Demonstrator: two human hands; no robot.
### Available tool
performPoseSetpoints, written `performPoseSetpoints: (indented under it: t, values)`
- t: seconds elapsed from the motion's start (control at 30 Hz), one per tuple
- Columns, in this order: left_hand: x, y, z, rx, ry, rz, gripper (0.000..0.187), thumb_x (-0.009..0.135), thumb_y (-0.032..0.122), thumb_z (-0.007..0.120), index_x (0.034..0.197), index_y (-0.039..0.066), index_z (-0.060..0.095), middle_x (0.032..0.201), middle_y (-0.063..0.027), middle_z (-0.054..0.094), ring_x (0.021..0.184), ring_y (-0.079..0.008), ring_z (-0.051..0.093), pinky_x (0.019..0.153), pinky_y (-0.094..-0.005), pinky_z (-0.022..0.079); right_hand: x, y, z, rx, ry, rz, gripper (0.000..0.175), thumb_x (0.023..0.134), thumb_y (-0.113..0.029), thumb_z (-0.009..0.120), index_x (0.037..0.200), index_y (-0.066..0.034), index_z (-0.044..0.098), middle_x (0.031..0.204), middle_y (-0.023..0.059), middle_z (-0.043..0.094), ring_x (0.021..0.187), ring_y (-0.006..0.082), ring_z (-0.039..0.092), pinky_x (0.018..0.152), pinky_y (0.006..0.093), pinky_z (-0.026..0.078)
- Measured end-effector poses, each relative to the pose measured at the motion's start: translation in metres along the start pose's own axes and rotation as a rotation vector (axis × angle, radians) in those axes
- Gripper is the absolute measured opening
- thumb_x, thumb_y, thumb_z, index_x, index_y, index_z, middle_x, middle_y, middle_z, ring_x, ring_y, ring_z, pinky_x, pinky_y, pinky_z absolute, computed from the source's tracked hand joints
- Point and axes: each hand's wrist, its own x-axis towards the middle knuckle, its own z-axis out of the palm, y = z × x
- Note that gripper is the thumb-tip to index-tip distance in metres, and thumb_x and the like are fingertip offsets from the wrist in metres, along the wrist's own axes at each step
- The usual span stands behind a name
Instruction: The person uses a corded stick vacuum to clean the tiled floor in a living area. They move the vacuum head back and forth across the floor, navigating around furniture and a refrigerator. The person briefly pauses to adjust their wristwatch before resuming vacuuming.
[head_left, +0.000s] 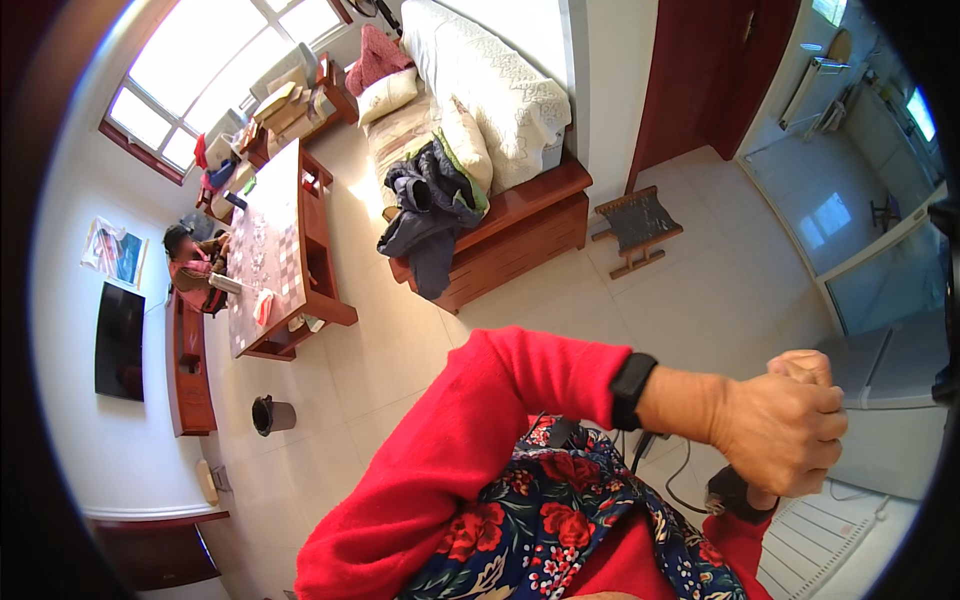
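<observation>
Across the front of the body, from a red sleeve with a black wristband, reaches my left hand (780, 431), its fingers curled into a fist. My right hand (806, 366) is mostly hidden behind it; a bit of its fingers shows above the fist and its wrist below. The two hands touch. Whether a small thing lies between them cannot be seen. A dark floral apron (566, 517) covers the front of the body under the arms. Below the hands, a dark cover or band (731, 491) sits on the right wrist.
Close beyond the hands stands a grey refrigerator (889, 442). A folding stool (641, 221) is on the tiled floor by a wooden couch (517, 244) with clothes. A person (196, 271) sits at a long table (289, 296); a bin (281, 416) stands nearby. A cable (679, 480) runs along the floor.
</observation>
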Motion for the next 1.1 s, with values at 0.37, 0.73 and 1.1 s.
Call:
performPoseSetpoints:
  t: [0.37, 0.73, 1.1]
  values:
    - [0.015, -0.044, 0.029, -0.035, 0.111, -0.022, 0.033, 0.052, 0.033, 0.065, 0.044, 0.011, 0.042, 0.053, 0.0002, 0.042, 0.053, -0.0212, 0.046, 0.061, -0.0403, 0.044, 0.009, 0.008, -0.012, 0.008, 0.055, 0.004, 0.022, 0.094, -0.018, 0.046, 0.11, -0.0041, 0.05, 0.099, 0.0052, 0.055, 0.09, 0.0133, 0.053, 0.08, 0.0258, 0.044]
    - [0.0, -0.082, 0.009, 0.029, 0.089, -0.042, 0.039, 0.071, 0.038, 0.064, 0.05, 0.011, 0.045, 0.054, -0.0034, 0.046, 0.056, -0.0231, 0.051, 0.063, -0.039, 0.044, 0.048, 0.01, 0.027, 0.098, -0.018, -0.056, 0.021, 0.094, -0.019, 0.044, 0.11, -0.0048, 0.05, 0.098, 0.0045, 0.055, 0.088, 0.0131, 0.053, 0.079, 0.0256, 0.044]
    - [-0.016, -0.083, -0.008, 0.162, 0.139, -0.027, 0.036, 0.072, 0.028, 0.066, 0.048, 0.012, 0.045, 0.055, -0.0006, 0.048, 0.057, -0.0204, 0.053, 0.06, -0.0363, 0.044, 0.048, 0.014, 0.043, 0.154, -0.073, -0.06, 0.021, 0.095, -0.02, 0.043, 0.109, -0.0055, 0.05, 0.096, 0.0038, 0.055, 0.086, 0.0128, 0.053, 0.078, 0.0254, 0.044]
